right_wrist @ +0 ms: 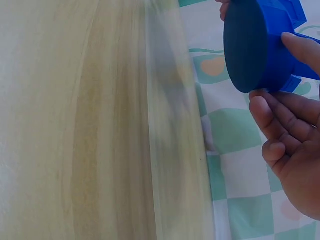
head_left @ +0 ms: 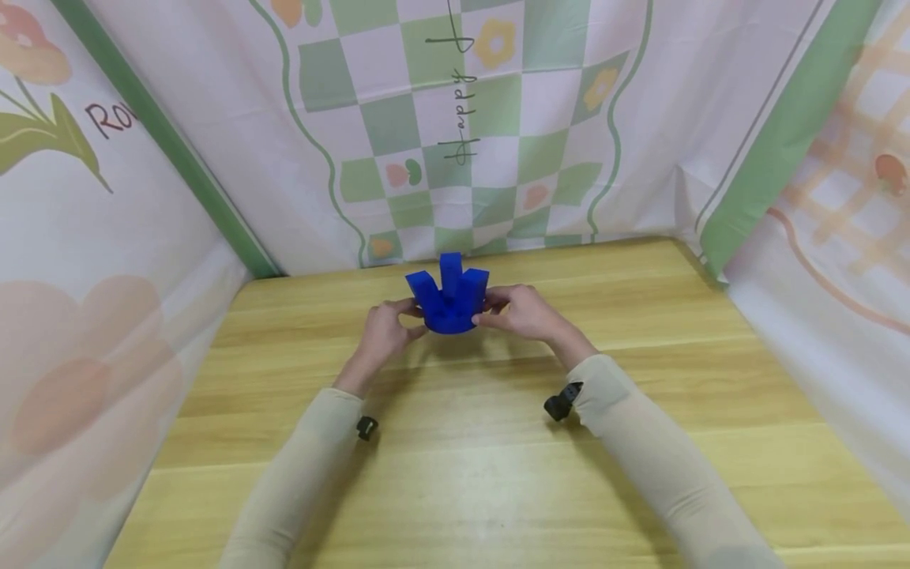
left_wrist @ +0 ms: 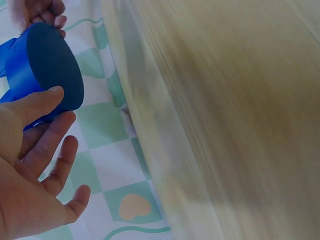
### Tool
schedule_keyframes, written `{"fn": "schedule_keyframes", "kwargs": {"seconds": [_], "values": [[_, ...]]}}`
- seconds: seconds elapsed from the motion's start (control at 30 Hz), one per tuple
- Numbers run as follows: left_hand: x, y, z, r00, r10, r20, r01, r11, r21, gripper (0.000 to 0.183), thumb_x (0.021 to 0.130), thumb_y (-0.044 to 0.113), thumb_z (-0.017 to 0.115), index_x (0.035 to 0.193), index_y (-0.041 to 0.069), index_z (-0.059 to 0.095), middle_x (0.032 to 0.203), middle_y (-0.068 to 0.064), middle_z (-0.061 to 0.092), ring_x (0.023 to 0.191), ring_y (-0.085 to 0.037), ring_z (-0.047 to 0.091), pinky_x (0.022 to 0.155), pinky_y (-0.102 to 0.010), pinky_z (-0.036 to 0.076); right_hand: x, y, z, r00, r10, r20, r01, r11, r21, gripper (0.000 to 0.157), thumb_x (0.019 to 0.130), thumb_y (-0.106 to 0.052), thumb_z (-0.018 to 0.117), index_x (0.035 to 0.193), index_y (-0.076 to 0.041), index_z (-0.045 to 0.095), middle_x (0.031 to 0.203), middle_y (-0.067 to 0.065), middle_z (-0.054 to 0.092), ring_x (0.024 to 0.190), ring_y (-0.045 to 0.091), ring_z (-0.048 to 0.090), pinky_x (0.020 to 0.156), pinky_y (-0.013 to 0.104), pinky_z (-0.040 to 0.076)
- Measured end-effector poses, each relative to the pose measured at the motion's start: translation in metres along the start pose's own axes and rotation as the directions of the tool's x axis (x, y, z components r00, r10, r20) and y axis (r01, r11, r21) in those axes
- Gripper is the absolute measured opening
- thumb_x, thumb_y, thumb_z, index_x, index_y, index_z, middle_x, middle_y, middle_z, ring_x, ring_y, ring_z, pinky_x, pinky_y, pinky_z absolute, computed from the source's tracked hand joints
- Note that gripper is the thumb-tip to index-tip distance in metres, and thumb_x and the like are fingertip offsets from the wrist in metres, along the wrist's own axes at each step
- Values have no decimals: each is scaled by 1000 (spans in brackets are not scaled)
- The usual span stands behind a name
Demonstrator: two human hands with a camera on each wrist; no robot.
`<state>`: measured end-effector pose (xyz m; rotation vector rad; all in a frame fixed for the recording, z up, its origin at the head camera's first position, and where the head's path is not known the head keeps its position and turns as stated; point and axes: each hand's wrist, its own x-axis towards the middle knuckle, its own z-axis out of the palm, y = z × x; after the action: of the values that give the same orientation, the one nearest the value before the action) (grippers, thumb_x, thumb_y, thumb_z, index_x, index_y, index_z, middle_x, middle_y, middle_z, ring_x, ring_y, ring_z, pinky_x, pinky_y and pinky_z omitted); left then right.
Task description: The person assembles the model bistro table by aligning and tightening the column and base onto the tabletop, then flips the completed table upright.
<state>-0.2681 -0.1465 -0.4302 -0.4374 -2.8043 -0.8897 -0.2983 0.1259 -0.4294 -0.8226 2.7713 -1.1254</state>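
Between both hands is a blue object (head_left: pixel 453 322) with a flat round base and three square-ended prongs slanting up and outward. The left hand (head_left: pixel 385 332) pinches its left side; in the left wrist view the thumb lies against the dark flat underside (left_wrist: pixel 55 70) while the other fingers spread below. On the opposite side the right hand (head_left: pixel 522 313) grips the base. Seen from the right wrist, its thumb (right_wrist: pixel 302 50) presses the side wall and the fingertips meet the lower rim. The base is held up off the wooden table (head_left: pixel 455 442), its underside facing both wrist cameras.
A patterned curtain (head_left: pixel 398 126) with green checks hangs right behind the table's far edge. More printed cloth stands along the left (head_left: pixel 92 316) and right (head_left: pixel 817 261) sides. Dark straps (head_left: pixel 562 401) show at both sleeve cuffs.
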Motion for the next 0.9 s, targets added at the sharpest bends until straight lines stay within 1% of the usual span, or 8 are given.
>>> {"fn": "schedule_keyframes", "kwargs": {"seconds": [0.1, 0.2, 0.37, 0.43, 0.53, 0.73, 0.8, 0.9], "values": [[0, 0, -1, 1000, 15, -23, -15, 1000, -13, 39, 81, 23, 83, 117, 12, 73, 100, -4, 79, 112, -30, 69, 102, -46, 50, 0, 2, 1, 1000, 3, -28, -3, 1000, 3, 31, 88, -41, 74, 108, -17, 72, 93, -1, 76, 87, 17, 67, 73, 32, 53], [-1, 2, -2, 999, 14, -39, -16, 999, -38, 39, 81, 23, 83, 118, 12, 74, 95, -4, 79, 110, -30, 70, 100, -46, 51, 0, 3, 0, 998, 20, -65, -18, 999, 34, 39, 89, -41, 73, 117, -14, 71, 96, 2, 77, 86, 18, 69, 72, 33, 54], [-1, 4, -4, 999, -12, -34, 9, 998, -66, 39, 82, 23, 82, 118, 10, 74, 91, -5, 79, 113, -30, 69, 104, -45, 49, 0, 2, -3, 993, 71, -99, -60, 992, 114, 44, 92, -44, 69, 121, -12, 70, 97, 5, 77, 86, 18, 71, 74, 36, 57], [-1, 5, -5, 999, -23, -27, 21, 997, -75, 40, 82, 23, 82, 119, 8, 73, 92, -5, 79, 115, -30, 68, 105, -45, 48, 0, 2, -4, 992, 80, -97, -66, 988, 137, 43, 93, -45, 68, 121, -12, 69, 97, 5, 77, 85, 18, 71, 74, 36, 57], [-2, 7, -7, 999, -43, -18, 42, 995, -86, 41, 83, 24, 81, 120, 7, 72, 93, -4, 79, 117, -30, 66, 107, -45, 47, 0, 2, -6, 993, 80, -84, -68, 987, 144, 44, 93, -43, 67, 123, -11, 69, 97, 6, 77, 83, 20, 72, 73, 35, 58], [-3, 11, -10, 999, -42, -14, 41, 996, -79, 40, 86, 28, 79, 119, 6, 73, 95, -4, 78, 114, -31, 65, 107, -47, 46, -4, -1, -10, 996, 91, -24, -87, 986, 139, 46, 94, -39, 66, 130, -9, 65, 100, 12, 77, 87, 22, 73, 79, 38, 58], [-3, 13, -12, 999, -44, -6, 44, 996, -83, 40, 87, 29, 78, 119, 6, 73, 96, -4, 78, 112, -32, 65, 106, -47, 46, -6, -2, -12, 995, 96, -8, -93, 985, 144, 46, 95, -38, 65, 131, -8, 65, 101, 14, 77, 89, 26, 73, 81, 39, 58], [-3, 14, -13, 998, -60, 16, 61, 990, -128, 39, 88, 31, 76, 119, 8, 73, 99, -5, 78, 111, -30, 66, 101, -46, 50, -7, -2, -12, 995, 97, 1, -96, 983, 156, 47, 96, -39, 63, 129, -7, 65, 102, 15, 76, 91, 32, 73, 83, 41, 58]]}}
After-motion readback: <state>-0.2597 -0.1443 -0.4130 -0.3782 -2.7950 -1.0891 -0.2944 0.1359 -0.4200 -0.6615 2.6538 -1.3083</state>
